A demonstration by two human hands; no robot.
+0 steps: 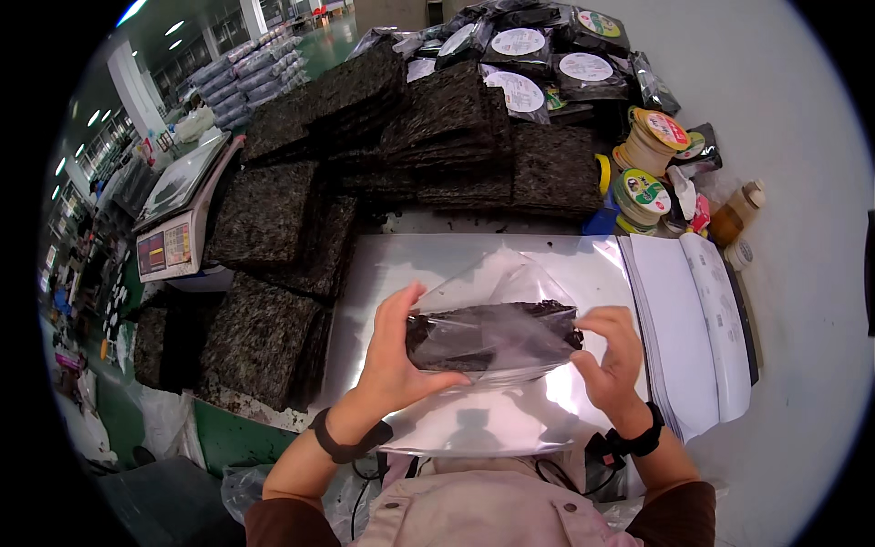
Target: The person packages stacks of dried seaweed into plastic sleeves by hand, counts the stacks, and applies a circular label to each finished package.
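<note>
A dark seaweed bundle [465,338] lies inside a clear plastic bag [516,273], over a pale, shiny work sheet [478,427]. My left hand [396,362] grips the left end of the wrapped bundle, with the thumb along its lower edge and the fingers at its upper left. At the right end, my right hand [612,355] holds it between thumb and fingers. The bag's loose film rises to a point beyond the bundle. Stacks of dried seaweed sheets [263,215] stand to the left and behind.
A digital scale [181,232] stands at the left. Packed black bags with round labels [519,42] are heaped at the back. Rolls of round stickers [642,195], an amber bottle [737,212] and a stack of white paper sheets [673,328] are at the right.
</note>
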